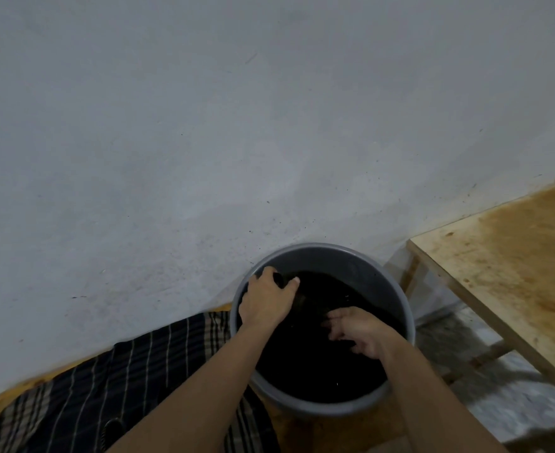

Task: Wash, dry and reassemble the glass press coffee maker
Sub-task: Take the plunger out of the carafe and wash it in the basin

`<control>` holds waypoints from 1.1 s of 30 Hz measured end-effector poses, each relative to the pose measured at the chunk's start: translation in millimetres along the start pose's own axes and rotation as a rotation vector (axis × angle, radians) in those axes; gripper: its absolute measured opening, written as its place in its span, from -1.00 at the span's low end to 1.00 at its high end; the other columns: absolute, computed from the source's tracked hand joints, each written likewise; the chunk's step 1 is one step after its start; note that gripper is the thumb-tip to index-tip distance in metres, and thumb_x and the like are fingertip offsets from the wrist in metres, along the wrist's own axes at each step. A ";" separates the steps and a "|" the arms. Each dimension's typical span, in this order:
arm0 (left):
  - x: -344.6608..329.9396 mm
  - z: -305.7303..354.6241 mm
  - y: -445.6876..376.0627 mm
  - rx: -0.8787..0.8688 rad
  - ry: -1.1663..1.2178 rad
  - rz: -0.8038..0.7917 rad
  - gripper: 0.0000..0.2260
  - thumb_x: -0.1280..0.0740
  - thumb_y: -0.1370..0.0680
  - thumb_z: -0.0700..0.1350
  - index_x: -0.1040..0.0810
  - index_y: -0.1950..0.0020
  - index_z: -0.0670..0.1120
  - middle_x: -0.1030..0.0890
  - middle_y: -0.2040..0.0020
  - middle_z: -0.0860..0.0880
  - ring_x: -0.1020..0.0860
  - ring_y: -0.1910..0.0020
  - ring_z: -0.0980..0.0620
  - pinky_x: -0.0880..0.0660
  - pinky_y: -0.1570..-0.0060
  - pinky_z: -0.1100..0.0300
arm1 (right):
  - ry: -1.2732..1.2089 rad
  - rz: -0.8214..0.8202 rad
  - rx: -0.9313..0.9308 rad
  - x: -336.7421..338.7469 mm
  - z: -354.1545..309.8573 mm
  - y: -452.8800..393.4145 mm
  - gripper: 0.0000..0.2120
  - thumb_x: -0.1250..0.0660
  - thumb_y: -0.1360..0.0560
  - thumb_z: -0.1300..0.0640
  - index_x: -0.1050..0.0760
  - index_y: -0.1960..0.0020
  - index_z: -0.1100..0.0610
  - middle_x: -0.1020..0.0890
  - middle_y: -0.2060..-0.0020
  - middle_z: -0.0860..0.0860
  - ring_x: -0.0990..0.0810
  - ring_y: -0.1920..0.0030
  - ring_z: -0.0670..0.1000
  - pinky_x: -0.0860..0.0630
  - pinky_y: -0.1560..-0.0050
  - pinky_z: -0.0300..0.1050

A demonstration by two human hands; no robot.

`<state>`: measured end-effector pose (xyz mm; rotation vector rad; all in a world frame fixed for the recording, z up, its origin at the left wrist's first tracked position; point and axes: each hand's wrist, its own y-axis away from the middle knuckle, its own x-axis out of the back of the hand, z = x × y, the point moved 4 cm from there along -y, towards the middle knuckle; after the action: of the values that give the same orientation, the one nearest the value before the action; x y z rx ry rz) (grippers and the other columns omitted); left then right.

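We see a bucket (380,279) of smooth grey plastic with a dull, matt sheen on its inner wall. The liquid (318,364) inside it reads as dark and glossy, with a few small bright glints. The wall (204,125) behind is matt, pale grey plaster, slightly uneven and speckled. The table (514,256) at right is bare, unfinished wood, rough-looking and blotched with brown stains. The checked cloth (106,380) at lower left is a soft, matt woven fabric.

Dark plaid cloth (83,390) spread at lower left; stained wooden table (511,269) at right, against a bare grey wall (204,125).
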<state>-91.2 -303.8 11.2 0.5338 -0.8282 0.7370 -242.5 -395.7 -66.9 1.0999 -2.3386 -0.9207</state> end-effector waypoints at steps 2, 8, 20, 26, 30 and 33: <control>3.4 -5.2 -4.0 0.056 0.120 -0.022 -0.44 -0.24 -0.52 0.25 -0.39 -0.40 -0.06 -0.48 -0.35 -0.10 -0.48 -0.27 -0.14 -0.46 -0.17 0.06 | -0.039 -0.019 0.069 -2.5 -3.7 1.9 -0.64 -0.37 -0.40 0.43 -0.52 -0.14 0.16 -0.66 0.05 0.03 -0.58 0.02 0.02 -0.47 -0.08 -0.05; -12.1 -21.1 2.3 0.668 0.765 -0.402 -0.57 -0.25 -0.55 0.18 -0.44 -0.26 -0.10 -0.51 -0.08 -0.17 -0.50 -0.05 -0.19 -0.55 -0.06 -0.16 | -0.150 -0.026 0.253 -4.7 -11.4 0.6 -0.74 -0.46 -0.41 0.31 -0.52 -0.06 0.16 -0.68 0.13 0.06 -0.63 0.11 -0.04 -0.48 0.17 -0.23; -64.4 -24.6 15.7 0.302 0.433 -0.278 -0.58 -0.14 -0.65 0.02 -0.29 -0.49 -0.07 -0.42 -0.41 -0.14 -0.42 -0.35 -0.13 -0.34 -0.33 0.12 | -0.298 0.229 0.009 0.0 -3.6 -30.4 -0.66 -0.48 -0.45 0.12 -0.48 -0.07 0.32 -0.67 0.14 0.20 -0.67 0.28 0.06 -0.63 0.37 -0.14; -71.3 -37.1 1.2 0.539 0.592 -0.265 -0.45 -0.37 -0.48 0.13 -0.44 -0.35 -0.16 -0.57 -0.22 -0.20 -0.57 -0.16 -0.19 -0.51 -0.21 0.01 | -0.229 0.146 0.042 -3.1 -0.7 -27.1 -0.81 -0.51 -0.42 0.13 -0.55 0.21 0.23 -0.66 0.41 0.11 -0.61 0.42 0.01 -0.59 0.30 -0.18; -73.2 -29.9 15.4 0.602 0.866 -0.478 -0.46 -0.56 -0.36 -0.14 -0.45 -0.25 -0.24 -0.62 -0.11 -0.30 -0.64 -0.01 -0.26 -0.61 0.04 -0.11 | -0.198 0.392 -0.005 0.6 -1.4 -29.0 -0.65 -0.29 -0.57 -0.02 -0.55 0.11 0.29 -0.63 0.37 0.15 -0.59 0.51 0.02 -0.50 0.50 -0.23; -72.8 -35.4 17.6 0.626 0.863 -0.431 -0.54 -0.53 -0.41 -0.09 -0.40 -0.19 -0.17 -0.58 -0.14 -0.28 -0.61 -0.04 -0.26 -0.59 -0.03 -0.13 | -0.082 0.360 0.058 1.6 -5.8 -29.8 -0.65 -0.32 -0.55 0.01 -0.55 -0.13 0.31 -0.64 0.04 0.19 -0.64 0.03 0.17 -0.57 -0.04 -0.09</control>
<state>-121.6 -295.5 -65.3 0.8245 0.3391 0.7206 -224.3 -413.3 -83.8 0.6368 -2.5303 -0.7781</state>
